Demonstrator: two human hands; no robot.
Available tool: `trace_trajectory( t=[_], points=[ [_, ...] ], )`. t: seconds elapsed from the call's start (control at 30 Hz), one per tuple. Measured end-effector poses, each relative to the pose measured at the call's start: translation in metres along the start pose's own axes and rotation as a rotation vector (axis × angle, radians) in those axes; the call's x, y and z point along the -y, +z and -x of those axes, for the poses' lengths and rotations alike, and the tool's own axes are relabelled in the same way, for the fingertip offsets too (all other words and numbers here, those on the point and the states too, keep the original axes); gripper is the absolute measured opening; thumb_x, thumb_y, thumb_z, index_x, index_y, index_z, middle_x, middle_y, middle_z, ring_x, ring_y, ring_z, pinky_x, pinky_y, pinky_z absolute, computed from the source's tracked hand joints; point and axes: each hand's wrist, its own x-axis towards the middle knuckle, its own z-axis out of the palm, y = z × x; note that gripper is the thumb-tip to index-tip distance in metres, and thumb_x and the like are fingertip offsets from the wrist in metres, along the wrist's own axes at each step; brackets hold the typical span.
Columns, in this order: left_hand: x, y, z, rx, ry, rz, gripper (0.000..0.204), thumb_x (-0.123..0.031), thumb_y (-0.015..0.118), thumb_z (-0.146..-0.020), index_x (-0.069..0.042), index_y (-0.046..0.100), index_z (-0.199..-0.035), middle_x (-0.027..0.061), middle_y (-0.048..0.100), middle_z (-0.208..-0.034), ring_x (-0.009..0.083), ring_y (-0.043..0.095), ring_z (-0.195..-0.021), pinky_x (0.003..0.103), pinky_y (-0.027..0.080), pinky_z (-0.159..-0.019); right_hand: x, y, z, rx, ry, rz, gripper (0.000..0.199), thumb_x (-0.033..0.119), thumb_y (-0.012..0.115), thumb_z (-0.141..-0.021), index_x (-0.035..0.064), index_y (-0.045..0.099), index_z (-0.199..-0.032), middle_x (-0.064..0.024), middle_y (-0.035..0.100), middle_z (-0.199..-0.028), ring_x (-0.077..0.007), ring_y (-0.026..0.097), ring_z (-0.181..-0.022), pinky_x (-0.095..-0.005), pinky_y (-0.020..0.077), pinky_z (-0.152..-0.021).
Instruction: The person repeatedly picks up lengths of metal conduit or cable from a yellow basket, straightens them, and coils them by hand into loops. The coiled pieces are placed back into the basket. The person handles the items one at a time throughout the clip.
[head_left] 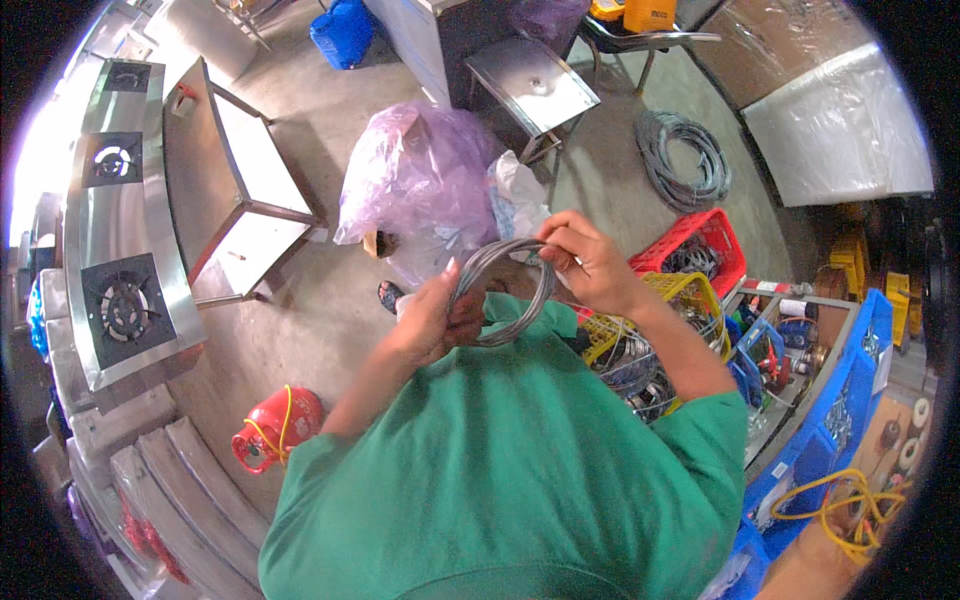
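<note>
Part of the grey wire coil [546, 290] is covered by the left hand [430, 315]. A stretch of the yellow basket [712, 303] is blocked from view by the right forearm [690, 350]. The orange container [650, 12] is cut off by the upper edge, and the pieces [838, 415] in the blue bin [800, 475] are too small to be identified.

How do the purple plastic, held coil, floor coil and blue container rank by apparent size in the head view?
1. Purple plastic
2. Held coil, floor coil: too alike to rank; the held one is nearer
3. Blue container
</note>
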Motion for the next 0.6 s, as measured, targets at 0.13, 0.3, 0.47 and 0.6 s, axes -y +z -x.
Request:
trace_trajectory(
  t=[0.13, 0.3, 0.47, 0.6],
  points=[
    [0.000, -0.027, 0.004, -0.018, 0.009, -0.207, 0.053, -0.052, 0.040, -0.102, -0.006, 0.053, -0.079, 0.0028, 0.047, -0.065, 0.0155, 0.044, -0.053, 0.029, 0.033, -0.048, -0.012, 0.025, 0.019, 0.087, 0.402, -0.362, 0.028, 0.024, 0.051, -0.102, -0.0005, 0.061, -0.092, -0.0064, 0.067, -0.082, -0.0145, 0.065, -0.076, -0.0292, 0.0497, -0.070],
    [-0.020, -0.037, -0.007, -0.065, 0.050, -0.485, 0.042, -0.038, 0.048, -0.102, 0.001, 0.064, -0.109, 0.0119, 0.066, -0.089, 0.0223, 0.063, -0.081, 0.033, 0.050, -0.074, -0.014, 0.023, 0.017, 0.171, 0.391, -0.092, 0.033, 0.028, 0.051, -0.103, -0.0020, 0.060, -0.092, -0.0062, 0.066, -0.077, -0.0132, 0.063, -0.073, -0.0272, 0.0487, -0.067],
    [-0.018, -0.002, 0.003, -0.373, 1.000, -1.426, 0.022, -0.021, 0.067, -0.089, -0.006, 0.062, -0.104, 0.0118, 0.066, -0.102, 0.0314, 0.064, -0.091, 0.039, 0.051, -0.077, -0.021, 0.037, 0.016, 0.072, 0.613, -0.261, 0.039, 0.033, 0.050, -0.101, -0.0007, 0.061, -0.083, -0.0094, 0.067, -0.076, -0.0187, 0.063, -0.070, -0.0360, 0.0479, -0.064],
    [-0.002, 0.018, 0.004, -0.025, 0.719, -1.632, 0.031, -0.028, 0.067, -0.089, -0.009, 0.058, -0.112, 0.0137, 0.067, -0.100, 0.0340, 0.066, -0.089, 0.045, 0.053, -0.075, -0.034, 0.050, 0.017, -0.010, 0.723, -0.596, 0.031, 0.026, 0.047, -0.103, 0.0010, 0.057, -0.086, -0.0085, 0.065, -0.087, -0.0167, 0.065, -0.083, -0.0300, 0.0504, -0.072]
  ],
)
